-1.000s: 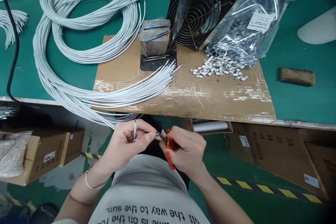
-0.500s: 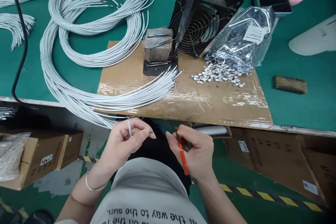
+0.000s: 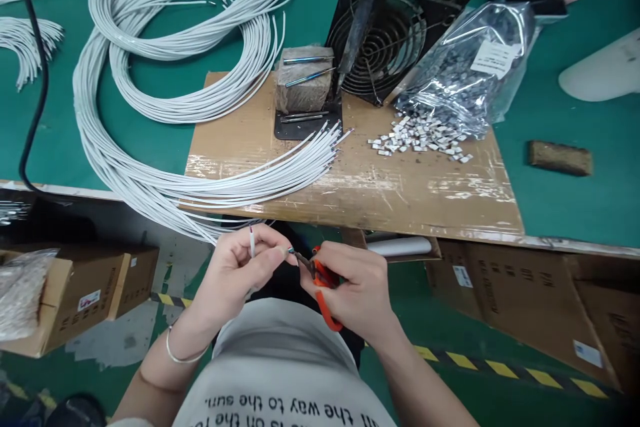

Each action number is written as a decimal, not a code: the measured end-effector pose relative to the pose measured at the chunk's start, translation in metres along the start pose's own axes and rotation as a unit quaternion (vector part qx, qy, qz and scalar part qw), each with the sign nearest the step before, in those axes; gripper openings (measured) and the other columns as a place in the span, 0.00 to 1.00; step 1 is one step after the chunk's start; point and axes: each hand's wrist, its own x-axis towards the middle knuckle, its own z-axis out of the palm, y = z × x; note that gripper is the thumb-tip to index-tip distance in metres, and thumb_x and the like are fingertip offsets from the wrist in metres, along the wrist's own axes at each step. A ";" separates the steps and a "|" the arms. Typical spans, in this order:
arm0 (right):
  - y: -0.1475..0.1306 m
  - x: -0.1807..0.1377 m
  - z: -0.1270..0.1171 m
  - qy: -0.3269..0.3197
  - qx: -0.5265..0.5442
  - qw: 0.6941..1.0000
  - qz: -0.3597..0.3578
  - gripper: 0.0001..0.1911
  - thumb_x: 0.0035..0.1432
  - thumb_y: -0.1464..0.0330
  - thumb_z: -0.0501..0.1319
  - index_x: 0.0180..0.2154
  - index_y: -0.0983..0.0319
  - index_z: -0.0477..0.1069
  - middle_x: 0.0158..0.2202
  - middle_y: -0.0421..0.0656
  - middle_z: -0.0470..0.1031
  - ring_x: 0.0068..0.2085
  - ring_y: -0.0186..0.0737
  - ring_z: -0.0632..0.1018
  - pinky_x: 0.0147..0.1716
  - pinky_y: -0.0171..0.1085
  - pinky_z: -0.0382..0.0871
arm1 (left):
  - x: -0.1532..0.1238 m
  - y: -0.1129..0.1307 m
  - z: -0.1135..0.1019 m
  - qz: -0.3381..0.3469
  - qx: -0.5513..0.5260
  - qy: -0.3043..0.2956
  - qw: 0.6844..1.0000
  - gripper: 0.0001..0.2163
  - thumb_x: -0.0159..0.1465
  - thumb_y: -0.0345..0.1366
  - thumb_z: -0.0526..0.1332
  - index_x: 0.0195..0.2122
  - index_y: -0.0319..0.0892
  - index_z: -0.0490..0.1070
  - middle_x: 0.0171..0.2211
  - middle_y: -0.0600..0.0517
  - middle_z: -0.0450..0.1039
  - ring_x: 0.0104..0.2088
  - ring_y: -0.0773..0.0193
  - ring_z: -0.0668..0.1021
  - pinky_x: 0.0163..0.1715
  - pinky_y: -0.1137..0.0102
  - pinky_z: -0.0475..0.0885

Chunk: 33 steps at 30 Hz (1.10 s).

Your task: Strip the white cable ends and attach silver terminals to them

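Observation:
My left hand (image 3: 247, 263) pinches a white cable (image 3: 252, 240) between thumb and forefinger, its small coloured tip showing beyond the fingertips. A piece of the cable stands up over the bent forefinger. My right hand (image 3: 355, 283) is closed round a pair of scissors (image 3: 327, 310) with orange-red handles and short dark blades. The blades point left and meet the cable tip at my left fingertips; whether they are closed on it I cannot tell. Just above, on the bench, lies a bundle of white cables (image 3: 260, 187) with their ends fanned to the right.
Cardboard (image 3: 425, 197) covers the bench edge. On it are loose small white connectors (image 3: 420, 137), a plastic bag (image 3: 470, 73) of parts and a block (image 3: 305, 83) with metal tweezers. A fan (image 3: 380, 47) and soldering iron (image 3: 360, 20) stand behind. Boxes (image 3: 85, 293) sit below left.
My right hand has moved left with the scissors, bringing the blades to the cable tip. My left hand stays nearly in place, still pinching the cable. The view has shifted slightly.

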 end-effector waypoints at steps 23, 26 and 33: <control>0.001 -0.003 0.000 0.005 0.004 1.000 -0.015 0.21 0.56 0.79 0.63 0.23 0.58 0.53 0.22 0.32 0.52 0.24 0.31 0.54 0.22 0.35 0.49 | -0.002 -0.002 -0.001 0.007 -0.014 -0.010 1.000 0.14 0.67 0.46 0.75 0.34 0.39 0.82 0.16 0.62 0.56 0.17 0.75 0.52 0.17 0.74 0.45; 0.002 -0.003 0.000 0.013 -0.002 1.000 -0.021 0.21 0.56 0.79 0.63 0.23 0.58 0.53 0.22 0.32 0.52 0.24 0.30 0.55 0.22 0.34 0.49 | -0.002 -0.003 -0.001 0.010 -0.022 -0.011 1.000 0.14 0.68 0.45 0.75 0.35 0.39 0.83 0.16 0.62 0.57 0.17 0.76 0.52 0.17 0.75 0.45; -0.002 -0.004 0.015 0.081 0.029 0.996 -0.022 0.20 0.54 0.79 0.65 0.21 0.59 0.57 0.19 0.31 0.54 0.22 0.28 0.54 0.20 0.34 0.46 | -0.003 -0.005 0.001 0.026 -0.022 -0.004 0.999 0.12 0.68 0.45 0.75 0.35 0.40 0.84 0.17 0.62 0.56 0.18 0.75 0.53 0.18 0.75 0.46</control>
